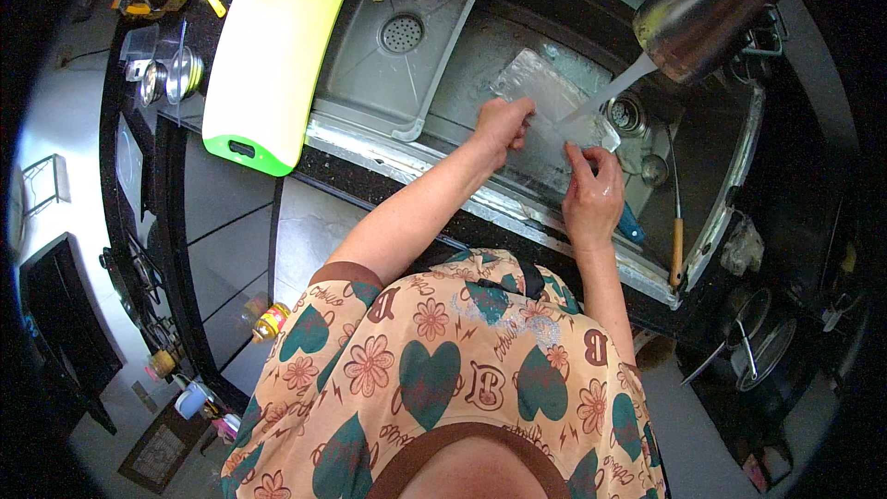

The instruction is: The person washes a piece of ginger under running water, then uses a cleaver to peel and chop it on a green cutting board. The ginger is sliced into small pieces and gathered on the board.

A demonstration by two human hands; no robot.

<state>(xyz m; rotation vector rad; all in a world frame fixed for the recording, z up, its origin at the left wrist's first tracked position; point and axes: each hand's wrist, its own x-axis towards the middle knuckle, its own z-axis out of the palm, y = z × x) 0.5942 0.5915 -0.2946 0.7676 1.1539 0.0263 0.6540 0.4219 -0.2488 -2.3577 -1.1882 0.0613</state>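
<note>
A clear, rectangular, thin-walled plastic piece point(543, 83), perhaps a container or lid, is held over the right basin of the sink point(453, 143). My left hand point(504, 125) is closed on its near left edge. My right hand point(594, 192) pinches the near right edge between thumb and fingers. Water point(614, 85) pours from the large metal faucet point(698, 18) onto the plastic between my hands. Glare and wetness blur its exact shape. Just beside my right hand lies a blue handle point(630, 224), its other end hidden.
Right of my hands, a ladle point(654, 169) and a wooden-handled utensil point(677, 254) lie in the basin near the drain point(625, 114). A green-edged cutting board point(277, 46) spans the counter left of the shallower basin point(374, 83). Pans point(762, 342) stand at far right.
</note>
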